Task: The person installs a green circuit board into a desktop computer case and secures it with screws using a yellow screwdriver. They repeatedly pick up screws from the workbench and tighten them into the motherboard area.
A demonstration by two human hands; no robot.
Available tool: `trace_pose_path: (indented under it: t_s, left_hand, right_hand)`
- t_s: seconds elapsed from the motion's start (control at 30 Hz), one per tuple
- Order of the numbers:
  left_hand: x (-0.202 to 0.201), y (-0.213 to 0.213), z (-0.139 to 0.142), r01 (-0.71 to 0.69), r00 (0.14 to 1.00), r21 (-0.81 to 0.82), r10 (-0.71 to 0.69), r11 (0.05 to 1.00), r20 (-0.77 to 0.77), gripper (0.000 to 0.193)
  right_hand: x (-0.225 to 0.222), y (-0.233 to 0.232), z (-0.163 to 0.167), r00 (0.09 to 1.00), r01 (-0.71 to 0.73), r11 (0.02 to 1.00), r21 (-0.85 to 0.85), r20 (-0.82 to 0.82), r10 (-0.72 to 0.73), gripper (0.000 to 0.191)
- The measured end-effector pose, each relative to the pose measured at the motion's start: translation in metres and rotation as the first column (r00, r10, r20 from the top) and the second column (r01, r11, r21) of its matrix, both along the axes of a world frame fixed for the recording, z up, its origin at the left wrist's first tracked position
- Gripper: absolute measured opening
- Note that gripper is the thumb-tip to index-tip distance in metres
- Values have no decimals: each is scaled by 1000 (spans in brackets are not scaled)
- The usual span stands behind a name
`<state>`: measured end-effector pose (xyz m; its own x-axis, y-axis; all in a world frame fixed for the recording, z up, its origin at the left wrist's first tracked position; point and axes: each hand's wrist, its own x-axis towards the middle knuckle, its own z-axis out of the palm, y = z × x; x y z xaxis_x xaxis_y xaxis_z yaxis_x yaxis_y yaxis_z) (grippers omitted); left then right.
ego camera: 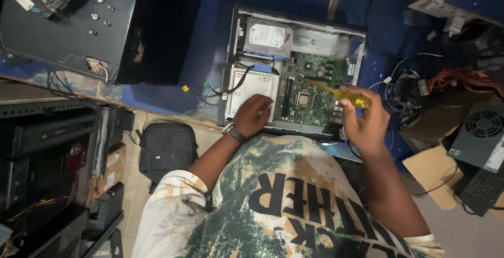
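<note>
Left hand (253, 114) rests palm-down on the near-left part of the open computer case (292, 71), fingers curled loosely over the silver drive cage (251, 87), pressing rather than gripping anything. Moving right across the case, the green motherboard (310, 92) lies exposed, its square processor socket (303, 99) just right of that hand, with the hard drive (268, 35) at the far-left corner of the case. Further right, the right hand (365, 121) is clenched around a yellow-handled screwdriver (341, 94) at the case's near-right edge. The tool's long axis slants up and leftward from the hand, its tip over the motherboard, right of the socket. The right hand is clearly nearer that spot. Beyond the case's right side, loose cables (451, 77) sprawl on the blue worktop (210, 53).
</note>
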<state>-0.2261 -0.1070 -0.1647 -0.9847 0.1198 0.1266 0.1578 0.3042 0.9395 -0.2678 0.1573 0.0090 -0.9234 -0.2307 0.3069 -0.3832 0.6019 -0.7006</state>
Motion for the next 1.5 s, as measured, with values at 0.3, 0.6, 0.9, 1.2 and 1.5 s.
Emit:
trace_pose_path:
  t_s: [0.3,0.6,0.9,1.2,1.5]
  left_hand:
    - [-2,-2,2,9,1000,-11,-9,1000,12,17]
    - [-2,-2,5,-3,1000,9,3,1000,-12,16]
    - [0,-3,3,4,1000,17,-4,1000,9,17]
    - [1,-5,1,2,1000,11,-2,1000,15,16]
    - [2,-2,6,-19,999,-12,19,1000,-48,17]
  right_hand:
    - [-2,-3,0,1000,-10,1000,-24,0,10,25]
    - [-2,-3,-3,1000,24,1000,6,-11,-24,26]
    - [2,-1,-6,1000,6,1000,10,-16,-6,26]
    - [-2,-10,4,992,-16,993,120,-124,31,28]
    - [-43,-19,54,980,69,693,718,-179,89,34]
